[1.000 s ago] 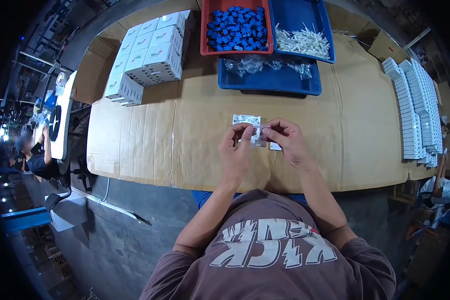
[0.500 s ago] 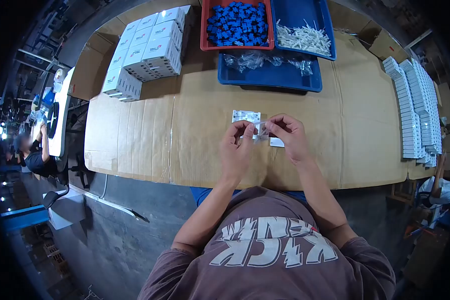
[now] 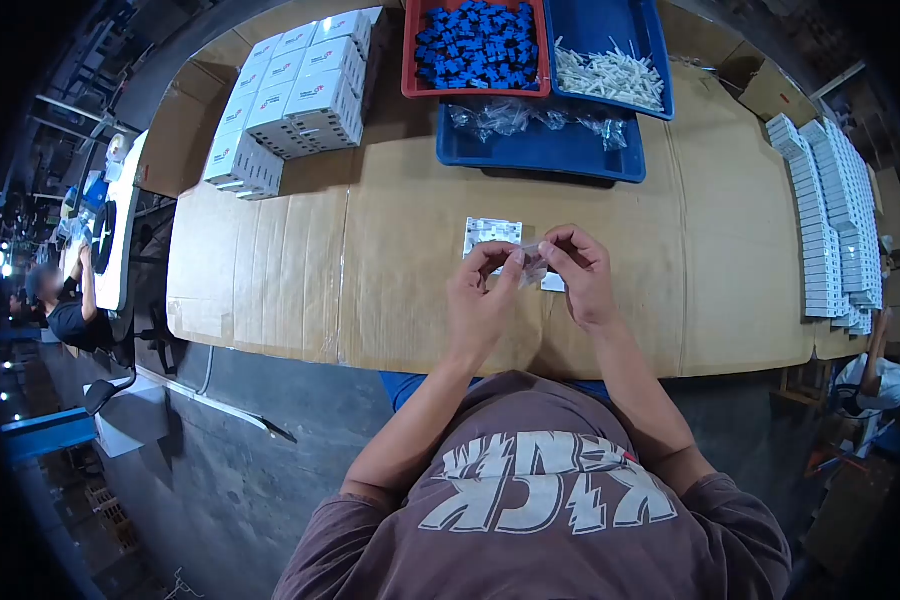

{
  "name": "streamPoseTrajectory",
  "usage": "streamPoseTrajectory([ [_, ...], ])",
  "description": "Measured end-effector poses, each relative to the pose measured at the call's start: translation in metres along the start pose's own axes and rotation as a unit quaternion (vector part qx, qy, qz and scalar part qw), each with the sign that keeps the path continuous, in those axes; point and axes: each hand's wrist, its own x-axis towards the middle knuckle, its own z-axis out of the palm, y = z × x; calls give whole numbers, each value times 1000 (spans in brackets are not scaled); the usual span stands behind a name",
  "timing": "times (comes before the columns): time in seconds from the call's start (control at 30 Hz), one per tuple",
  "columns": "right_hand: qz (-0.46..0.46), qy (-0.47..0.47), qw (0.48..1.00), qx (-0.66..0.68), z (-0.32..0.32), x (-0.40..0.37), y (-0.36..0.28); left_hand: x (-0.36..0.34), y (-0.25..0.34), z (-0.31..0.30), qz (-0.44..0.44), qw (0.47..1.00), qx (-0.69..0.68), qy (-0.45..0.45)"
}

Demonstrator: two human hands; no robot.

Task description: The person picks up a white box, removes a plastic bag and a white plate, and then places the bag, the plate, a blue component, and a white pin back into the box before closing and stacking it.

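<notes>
A small clear plastic bag (image 3: 533, 264) is pinched between my two hands above the cardboard-covered table. My left hand (image 3: 485, 290) grips its left side with thumb and forefinger. On the other side, my right hand (image 3: 582, 275) closes its fingertips on the bag's upper right edge. Whatever the bag contains is too small to make out. Just beyond my left fingers lies a white plastic part (image 3: 491, 233) with moulded details, its near side hidden by that hand. A small white piece (image 3: 553, 283) rests on the cardboard below my right fingers, partly covered.
White boxes (image 3: 295, 95) are stacked at the back left. A red tray (image 3: 477, 93) holds blue parts, and a blue tray (image 3: 655, 20) white plugs. Clear bags lie in the lower blue tray (image 3: 540, 168). White parts (image 3: 830, 220) are stacked right. A person (image 3: 75, 310) sits far left.
My left hand has shifted slightly right, closer to my right hand. The clear bag between them has turned and now shows more of its surface.
</notes>
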Motion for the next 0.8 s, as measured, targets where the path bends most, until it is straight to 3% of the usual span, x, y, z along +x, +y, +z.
streamPoseTrajectory([
  [0.47,40,-17,999,-29,6,-1,-3,2,-3,-2,-38,999,6,-11],
  [0.63,48,-14,998,-47,5,-3,1,1,-7,-3,-11,1000,19,-13],
  [0.8,20,2,999,-51,3,-4,8,2,-7,-2,-24,999,46,-17],
])
